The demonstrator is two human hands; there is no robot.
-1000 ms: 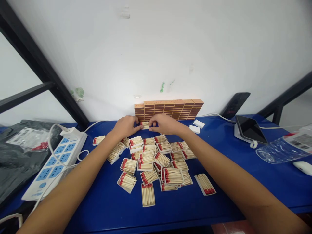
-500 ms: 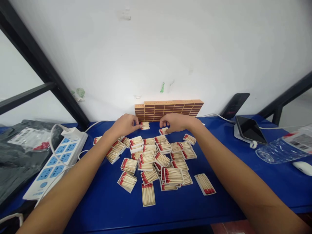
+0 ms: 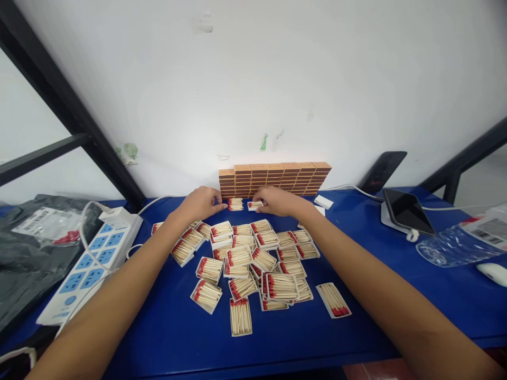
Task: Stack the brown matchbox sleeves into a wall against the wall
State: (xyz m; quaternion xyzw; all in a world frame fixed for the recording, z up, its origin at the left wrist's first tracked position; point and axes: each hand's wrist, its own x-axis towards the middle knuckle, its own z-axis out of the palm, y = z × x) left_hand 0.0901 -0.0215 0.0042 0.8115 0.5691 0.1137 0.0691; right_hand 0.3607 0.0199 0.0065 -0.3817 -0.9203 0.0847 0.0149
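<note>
A loose pile of red-tipped matches lies on the blue table in front of a wall of stacked brown matchboxes. At the pile's left edge is my left hand, thumb and fingers apart, holding nothing. My right hand has its fingers closed on a small white tray of matches, just right of the pile. Nearer me, many open white trays full of matches are spread and partly stacked. One tray lies apart at the right, another at the front.
At the left are a white power strip with cables and a dark plastic bag. On the right lie a phone on a stand, clear plastic wrap and a white mouse. White paper pieces lie behind my right forearm.
My right hand has moved left with the white tray, closer to the loose matches. White paper pieces have come into view behind my forearm. My left hand has shifted slightly left off the pile.
</note>
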